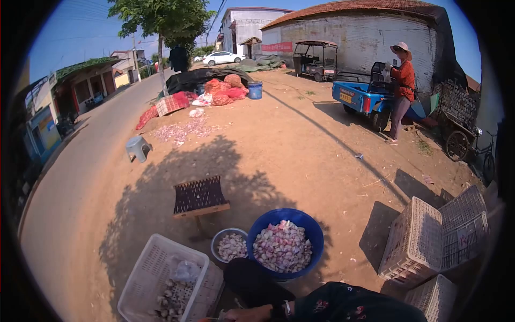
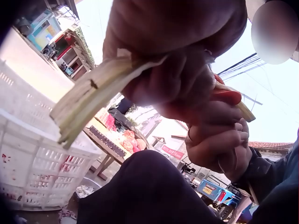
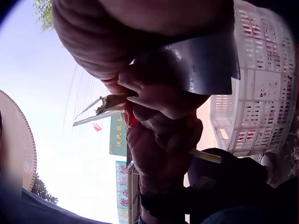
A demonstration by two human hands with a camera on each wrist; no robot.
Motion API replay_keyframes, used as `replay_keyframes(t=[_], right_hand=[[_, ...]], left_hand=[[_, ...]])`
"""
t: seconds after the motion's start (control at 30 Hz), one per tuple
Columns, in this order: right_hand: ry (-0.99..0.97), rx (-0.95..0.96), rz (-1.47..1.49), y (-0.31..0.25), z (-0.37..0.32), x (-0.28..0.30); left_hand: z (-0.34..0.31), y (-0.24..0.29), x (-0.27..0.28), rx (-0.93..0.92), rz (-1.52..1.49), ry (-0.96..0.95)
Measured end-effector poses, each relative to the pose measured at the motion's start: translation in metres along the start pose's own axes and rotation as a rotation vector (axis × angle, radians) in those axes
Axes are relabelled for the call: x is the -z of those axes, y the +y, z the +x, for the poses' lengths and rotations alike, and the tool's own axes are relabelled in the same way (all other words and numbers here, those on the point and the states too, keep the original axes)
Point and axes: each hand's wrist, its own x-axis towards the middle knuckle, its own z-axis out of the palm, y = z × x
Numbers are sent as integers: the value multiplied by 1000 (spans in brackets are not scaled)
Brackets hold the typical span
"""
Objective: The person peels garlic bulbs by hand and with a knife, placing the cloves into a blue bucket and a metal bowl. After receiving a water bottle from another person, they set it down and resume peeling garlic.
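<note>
My left hand grips dry, pale garlic stalks, whose flat ends stick out past the fingers. Close against it, my right hand curls around a tool with a broad metal blade. Something orange-red shows between the two hands. A cut-looking stalk end pokes out below the fingers in the right wrist view. Any bulb inside the left hand is hidden. From the head view, only the right hand shows at the bottom edge, above a white crate holding some garlic bulbs.
A blue tub and a metal bowl, both with garlic cloves, stand before my knee. Beyond is a low woven stool. Stacked crates stand right. A person is beside a blue three-wheeler.
</note>
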Motion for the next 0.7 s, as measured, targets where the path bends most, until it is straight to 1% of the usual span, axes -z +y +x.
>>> replay_keyframes(t=[0.03,0.07,0.1,0.13,0.17,0.23,0.3,0.33,0.37,0.43,0.47,0.5,0.57,0.6,0.63,0.7], right_hand=[[-60,-200,148,-21,-9,1],[-12,107,38,10,3,-4],[-116,4,235,3,2,-7],[-157,37,239,-6,-6,-6],[-153,-7,294,-11,-12,-7],[-209,-165,502,-22,-18,-7],[-226,-186,691,-21,-19,-11],[-280,-122,794,-19,-18,-14],[-301,-126,804,-21,-19,-16],[-312,-137,1066,-27,-20,-18],[-299,-90,1188,-23,-18,-20],[-305,-84,1192,-22,-15,-15],[-263,58,1045,-20,-9,-4],[-235,45,1050,-12,-7,-2],[-250,47,1051,-12,-6,0],[-318,-5,1097,-13,-6,2]], left_hand=[[-1,18,0,47,-39,29],[-2,25,5,80,-52,-28],[10,4,7,5,-193,-59],[0,-10,12,39,-261,-104],[-5,-8,8,98,-481,-134],[-5,-16,14,101,-585,-217],[-8,-3,14,170,-827,-215],[-8,-13,13,121,-851,-203],[-9,-18,14,131,-844,-183],[-9,-24,18,69,-1134,-211],[-11,-25,20,166,-1187,-103],[-10,-22,21,167,-1179,-101],[-8,-11,23,-14,-1302,-124],[-10,-12,25,49,-1200,-48],[-9,-9,26,44,-1190,-39],[-7,-3,25,18,-1322,-60]])
